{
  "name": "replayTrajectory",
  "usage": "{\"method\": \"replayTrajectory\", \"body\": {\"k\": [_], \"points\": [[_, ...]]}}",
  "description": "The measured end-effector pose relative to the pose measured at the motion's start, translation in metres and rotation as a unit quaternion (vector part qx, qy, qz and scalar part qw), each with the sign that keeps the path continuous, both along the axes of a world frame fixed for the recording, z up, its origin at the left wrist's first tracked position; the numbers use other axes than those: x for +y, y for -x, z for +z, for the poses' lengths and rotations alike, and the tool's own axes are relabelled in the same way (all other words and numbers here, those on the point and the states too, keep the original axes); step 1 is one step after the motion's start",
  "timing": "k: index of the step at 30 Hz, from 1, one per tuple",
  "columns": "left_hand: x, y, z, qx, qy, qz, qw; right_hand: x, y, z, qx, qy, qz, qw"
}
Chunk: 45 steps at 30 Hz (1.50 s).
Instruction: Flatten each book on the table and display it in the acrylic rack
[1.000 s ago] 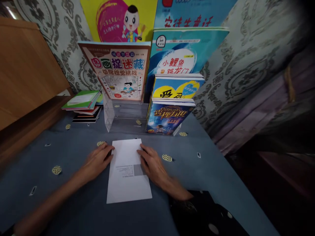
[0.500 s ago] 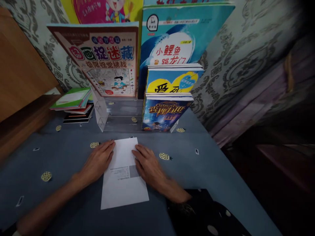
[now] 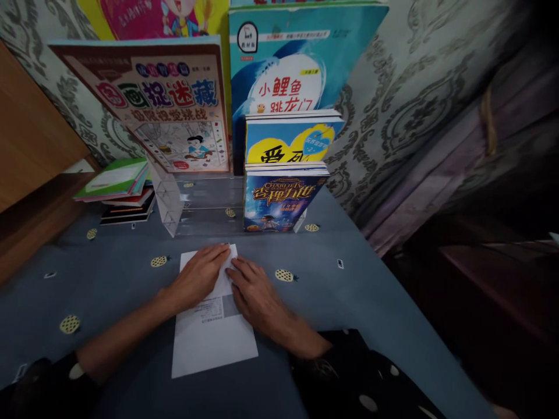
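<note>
- white sheet (image 3: 213, 349) lies flat on the blue worktop (image 3: 314, 308), in front of the clear stand (image 3: 205, 220); slightly skewed; small print and a grey block around its middle
- left hand (image 3: 203, 276) is palm down across the upper part of the sheet; fingers straight and close together, tips near the top right corner
- right hand (image 3: 257, 294) is palm down over the right edge; fingers out and lightly bent, tips on the sheet just beside the left fingertips; it covers part of the grey block; cannot tell if the hands touch each other
- stand, right side: dark blue book (image 3: 279, 201) in front, blue-and-yellow book (image 3: 286, 142) behind it, teal book (image 3: 301, 64) behind that; all upright, leaning back
- stand, left side: brown-bordered book (image 3: 161, 110), with a yellow-and-magenta book (image 3: 131, 17) behind, cut off by the top of the view
- booklet stack (image 3: 116, 180) left of the stand, green cover on top
</note>
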<state>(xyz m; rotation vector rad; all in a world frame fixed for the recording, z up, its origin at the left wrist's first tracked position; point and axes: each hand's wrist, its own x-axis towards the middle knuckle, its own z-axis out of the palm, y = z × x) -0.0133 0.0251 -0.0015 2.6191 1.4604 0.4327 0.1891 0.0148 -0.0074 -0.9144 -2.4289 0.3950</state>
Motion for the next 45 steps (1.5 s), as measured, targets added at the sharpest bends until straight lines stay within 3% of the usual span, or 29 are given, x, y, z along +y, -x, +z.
{"method": "replayTrajectory", "body": {"k": [7,19,28,35,40,45], "points": [[0.013,-0.009,0.0,0.001,-0.022,-0.041,0.999,-0.002,0.002,0.004,-0.011,-0.006,-0.004,1.0],[0.022,-0.001,-0.009,-0.052,-0.053,-0.09,0.993,-0.015,0.009,0.01,-0.004,0.019,0.01,1.0],[0.022,-0.001,-0.011,-0.059,-0.077,-0.092,0.991,-0.01,0.005,0.006,0.123,0.073,0.017,0.99],[0.015,-0.003,-0.009,-0.033,-0.102,-0.097,0.989,0.009,-0.005,-0.004,0.25,0.164,-0.089,0.95],[0.007,-0.007,-0.005,-0.011,-0.1,-0.096,0.99,0.018,-0.01,-0.011,0.278,0.194,-0.097,0.936],[0.004,-0.01,0.002,-0.018,-0.095,-0.094,0.991,0.018,-0.009,-0.01,0.247,0.169,-0.08,0.951]]}}
